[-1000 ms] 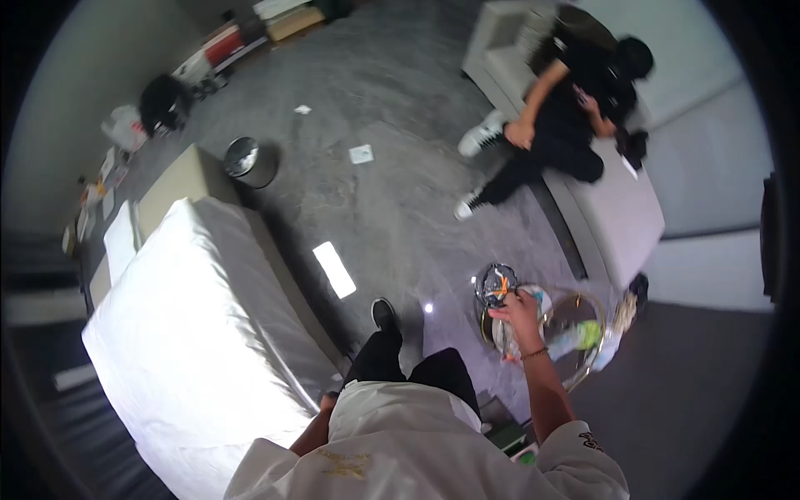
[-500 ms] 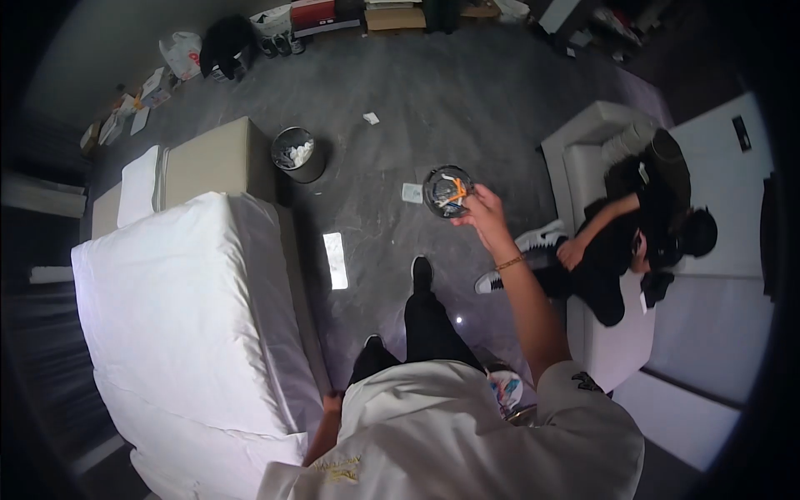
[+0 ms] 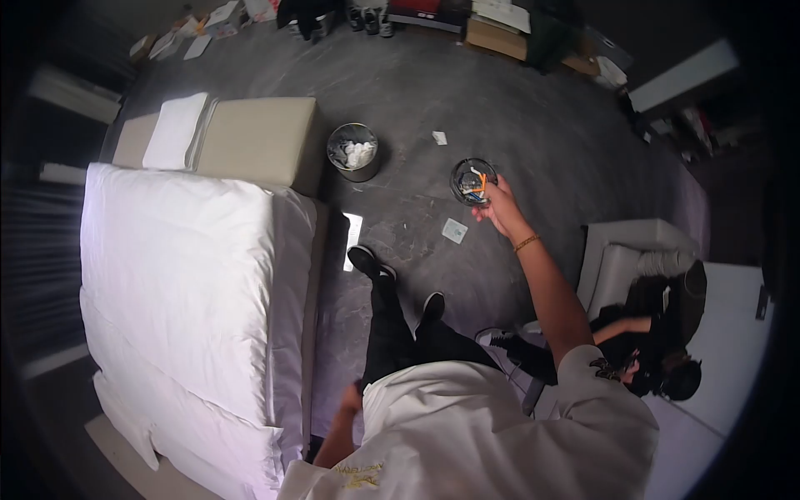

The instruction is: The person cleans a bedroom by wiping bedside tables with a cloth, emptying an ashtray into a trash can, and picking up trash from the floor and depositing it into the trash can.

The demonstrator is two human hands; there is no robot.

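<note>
Held out in front of me, my right hand (image 3: 501,206) is closed on the near right rim of a round clear glass ashtray (image 3: 457,193). Inside the ashtray lie small white, orange and blue pieces that look like cigarette butts. Only part of my left hand (image 3: 351,398) shows, low beside my hip and close to the bed's edge; its fingers are too hidden to read. On the floor below the ashtray is a pale square packet or card (image 3: 454,231).
A round bin (image 3: 357,172) with crumpled white tissues stands beyond the bed (image 3: 179,308) on my left. A scrap of paper (image 3: 439,137) lies further off. A person (image 3: 642,333) in dark clothes sits on the sofa (image 3: 597,258) at right. Boxes (image 3: 496,37) line the far wall.
My view has turned right and I have stepped forward, so the bin and bed sit differently. The ashtray stays in my right hand, now nearer the bin in view.
</note>
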